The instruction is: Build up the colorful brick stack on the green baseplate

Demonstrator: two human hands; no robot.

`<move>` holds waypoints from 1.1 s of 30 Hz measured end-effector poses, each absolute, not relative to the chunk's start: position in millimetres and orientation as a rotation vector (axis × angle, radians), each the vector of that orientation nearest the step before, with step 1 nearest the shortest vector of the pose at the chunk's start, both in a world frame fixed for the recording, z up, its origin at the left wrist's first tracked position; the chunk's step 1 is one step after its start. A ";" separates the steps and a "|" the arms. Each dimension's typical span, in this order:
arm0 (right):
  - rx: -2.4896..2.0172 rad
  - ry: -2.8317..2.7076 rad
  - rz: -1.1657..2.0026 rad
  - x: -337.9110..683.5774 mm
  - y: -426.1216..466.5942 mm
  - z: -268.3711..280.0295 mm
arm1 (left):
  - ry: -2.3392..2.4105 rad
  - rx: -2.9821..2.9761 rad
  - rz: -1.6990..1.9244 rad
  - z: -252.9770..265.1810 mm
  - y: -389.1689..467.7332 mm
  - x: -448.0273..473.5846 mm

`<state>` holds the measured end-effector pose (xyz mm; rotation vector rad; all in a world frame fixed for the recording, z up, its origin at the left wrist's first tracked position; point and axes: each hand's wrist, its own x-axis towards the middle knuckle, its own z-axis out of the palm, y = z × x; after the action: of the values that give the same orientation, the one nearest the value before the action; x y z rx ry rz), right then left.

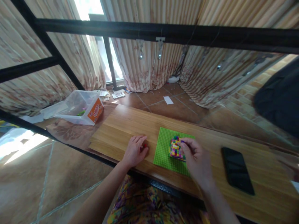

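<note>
A multicoloured block of small toy bricks (175,147) stands on the green baseplate (161,151), built up in several colours. My right hand (197,160) reaches over its right side, thumb and forefinger pinched at the top edge. A small purple brick (182,141) shows at those fingertips. To the left of the baseplate, my left hand (135,151) rests on the wooden tabletop (123,124) with loosely curled fingers. Between its thumb and forefinger a small red brick (145,145) peeks out. The undersides of both hands are hidden.
A black phone (237,169) lies on the right of the tabletop. Beyond the left end sits a clear plastic box (77,105) with an orange label and a few pieces inside. Black metal bars (149,29) cross in front of the curtains. Papers (168,100) lie on the tiled floor.
</note>
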<state>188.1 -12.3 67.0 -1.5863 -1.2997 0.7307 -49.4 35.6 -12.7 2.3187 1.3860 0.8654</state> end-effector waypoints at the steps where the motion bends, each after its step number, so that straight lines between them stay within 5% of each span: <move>1: -1.612 -1.263 0.688 195.0 -10.9 66.5 | 1.382 2.325 0.866 -13.0 35.8 -49.8; 18: -1.718 -1.554 0.415 222.8 30.7 39.2 | 1.419 2.353 0.837 -12.3 35.8 -49.5; 33: -1.622 -1.425 0.625 223.1 33.9 36.1 | 1.410 2.323 0.842 -10.4 35.5 -48.5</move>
<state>223.1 33.9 36.1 -1.6218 -1.4245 0.6253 -48.5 35.5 -10.4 2.3233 1.4100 0.8424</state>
